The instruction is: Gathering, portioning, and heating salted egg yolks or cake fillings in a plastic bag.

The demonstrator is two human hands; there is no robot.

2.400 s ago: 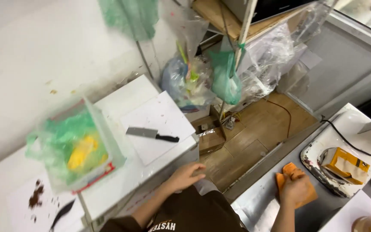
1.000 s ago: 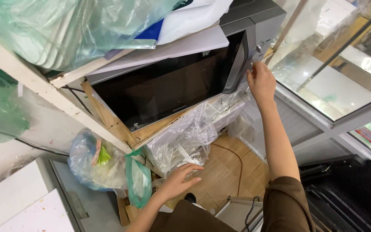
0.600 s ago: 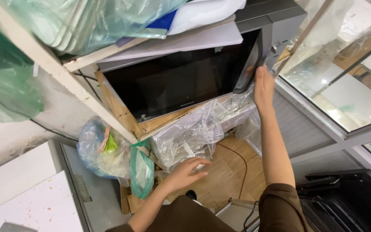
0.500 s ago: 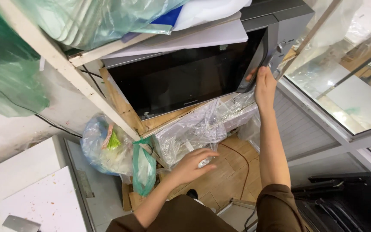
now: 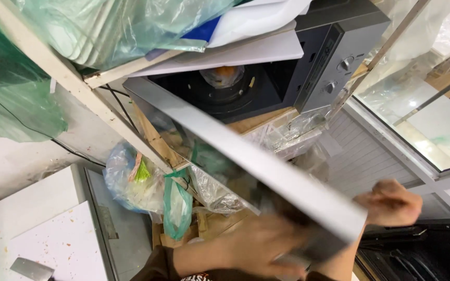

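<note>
Head view: microwave door [image 5: 256, 166] swung open, long edge running toward right hand [image 5: 389, 203]; grip unclear, blurred.

Grey microwave [image 5: 334, 57]; green bag [image 5: 177, 205]

Microwave cavity [image 5: 230, 91] open ahead; swung door [image 5: 266, 166] crosses reach path.

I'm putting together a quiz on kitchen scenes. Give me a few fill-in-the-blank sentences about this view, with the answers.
1. The microwave door stands ____.
2. Its control panel carries ____ round knobs.
3. Below the shelf hangs a knotted plastic bag coloured ____.
4. The blade of a ____ lies on the white board at lower left.

Answers: open; two; green; knife
</note>
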